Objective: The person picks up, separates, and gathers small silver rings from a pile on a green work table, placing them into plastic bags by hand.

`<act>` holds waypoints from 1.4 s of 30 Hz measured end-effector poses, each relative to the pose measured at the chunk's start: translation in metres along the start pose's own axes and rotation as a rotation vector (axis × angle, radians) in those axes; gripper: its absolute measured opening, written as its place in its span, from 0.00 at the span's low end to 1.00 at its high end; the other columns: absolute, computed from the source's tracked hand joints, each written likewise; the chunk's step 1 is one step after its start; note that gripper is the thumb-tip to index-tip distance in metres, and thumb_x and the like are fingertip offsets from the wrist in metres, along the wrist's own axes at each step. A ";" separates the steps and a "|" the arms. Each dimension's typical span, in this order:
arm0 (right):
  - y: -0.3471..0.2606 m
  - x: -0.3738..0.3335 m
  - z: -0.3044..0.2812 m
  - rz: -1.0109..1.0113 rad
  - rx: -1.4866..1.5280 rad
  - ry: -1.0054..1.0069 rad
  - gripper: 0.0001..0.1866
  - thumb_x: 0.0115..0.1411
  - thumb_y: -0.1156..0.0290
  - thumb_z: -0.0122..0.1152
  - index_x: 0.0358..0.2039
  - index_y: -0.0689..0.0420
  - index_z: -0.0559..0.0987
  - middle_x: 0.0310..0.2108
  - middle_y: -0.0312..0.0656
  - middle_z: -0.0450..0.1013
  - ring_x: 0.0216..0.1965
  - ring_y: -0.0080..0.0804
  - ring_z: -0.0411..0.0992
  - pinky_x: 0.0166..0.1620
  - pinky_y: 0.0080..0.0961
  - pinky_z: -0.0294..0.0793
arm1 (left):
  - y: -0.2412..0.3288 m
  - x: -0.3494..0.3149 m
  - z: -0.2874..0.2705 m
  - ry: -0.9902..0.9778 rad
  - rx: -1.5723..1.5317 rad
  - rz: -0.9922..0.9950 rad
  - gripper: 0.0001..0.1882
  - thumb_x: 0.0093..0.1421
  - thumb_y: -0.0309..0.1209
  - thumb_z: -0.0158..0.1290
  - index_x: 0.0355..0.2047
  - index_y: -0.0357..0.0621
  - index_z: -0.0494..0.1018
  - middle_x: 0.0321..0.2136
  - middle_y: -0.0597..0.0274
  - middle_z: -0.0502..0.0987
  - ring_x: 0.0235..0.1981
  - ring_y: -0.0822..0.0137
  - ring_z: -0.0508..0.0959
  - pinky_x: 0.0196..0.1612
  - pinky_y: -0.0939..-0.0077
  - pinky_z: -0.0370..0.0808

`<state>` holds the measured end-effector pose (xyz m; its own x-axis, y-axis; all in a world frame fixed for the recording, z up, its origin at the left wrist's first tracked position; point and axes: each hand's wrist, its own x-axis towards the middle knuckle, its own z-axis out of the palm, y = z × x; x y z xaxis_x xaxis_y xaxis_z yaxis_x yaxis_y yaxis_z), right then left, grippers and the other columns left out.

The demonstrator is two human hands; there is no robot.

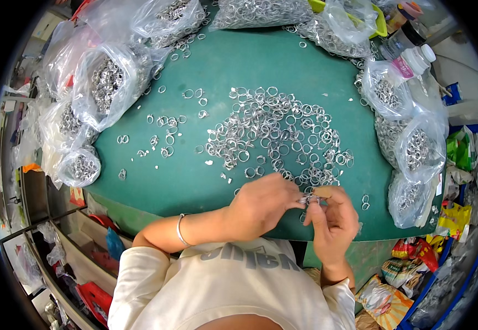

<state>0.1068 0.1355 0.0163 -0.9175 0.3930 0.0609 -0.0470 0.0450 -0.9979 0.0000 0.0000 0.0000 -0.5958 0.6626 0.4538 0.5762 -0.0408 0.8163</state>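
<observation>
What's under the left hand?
Green table shows to its left, and loose metal rings lie just past the knuckles of the left hand. Whatever is directly beneath the hand is covered; can't tell if rings are there.

We see large grey letters, upside down from our side, across the chest of the cream shirt, and small printing on the pink label of the white-capped bottle, while the yellow packet carries marks too small for us to read.
</observation>
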 end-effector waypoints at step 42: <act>0.025 0.003 0.018 0.103 0.377 0.061 0.08 0.60 0.85 0.49 0.39 0.72 0.73 0.38 0.44 0.64 0.33 0.30 0.73 0.31 0.26 0.84 | -0.011 -0.012 0.007 0.102 -0.442 -0.400 0.01 0.53 0.21 0.58 0.27 0.37 0.76 0.23 0.61 0.78 0.24 0.75 0.75 0.27 0.81 0.70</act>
<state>0.0957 0.1214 -0.0087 -0.9005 0.4321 -0.0496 -0.1085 -0.3337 -0.9364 0.0049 -0.0021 -0.0166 -0.7818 0.6163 0.0950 0.0221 -0.1249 0.9919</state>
